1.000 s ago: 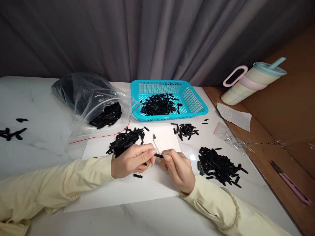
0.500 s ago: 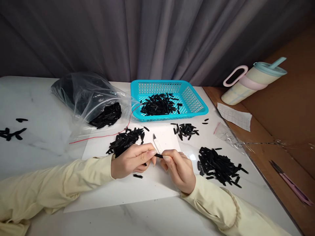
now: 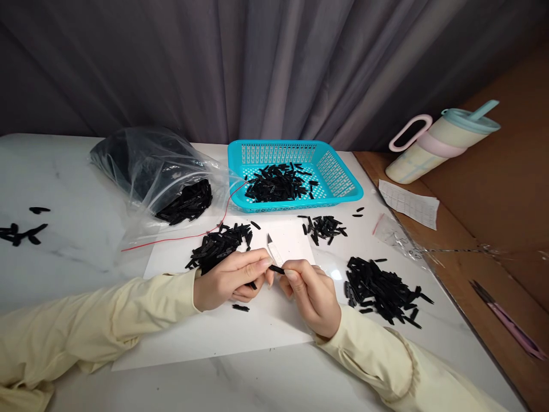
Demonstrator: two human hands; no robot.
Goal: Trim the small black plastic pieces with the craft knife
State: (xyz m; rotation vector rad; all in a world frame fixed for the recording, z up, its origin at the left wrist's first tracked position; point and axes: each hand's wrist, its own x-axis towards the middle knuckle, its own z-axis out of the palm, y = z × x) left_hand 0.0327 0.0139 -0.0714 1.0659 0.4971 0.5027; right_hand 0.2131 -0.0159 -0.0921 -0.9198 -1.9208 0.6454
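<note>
Between my two hands is one small black strip, long and narrow like the others around it. My left hand pinches its left end between thumb and forefinger; another black piece pokes out under the curled fingers. The strip's right end is in the fingertips of my right hand. Just behind my fingers lies a white-handled craft knife on a white sheet of paper. A heap of black strips sits behind my left hand, and one loose strip lies in front of it.
A turquoise basket holds many black strips. Left of it, a clear zip bag spills more. Further piles lie to the right. Beyond the table edge are a tumbler, a paper slip and pink-handled scissors.
The strip between my hands has tilted slightly, and its left end has risen a little. Both hands keep their grip in nearly the same place.
</note>
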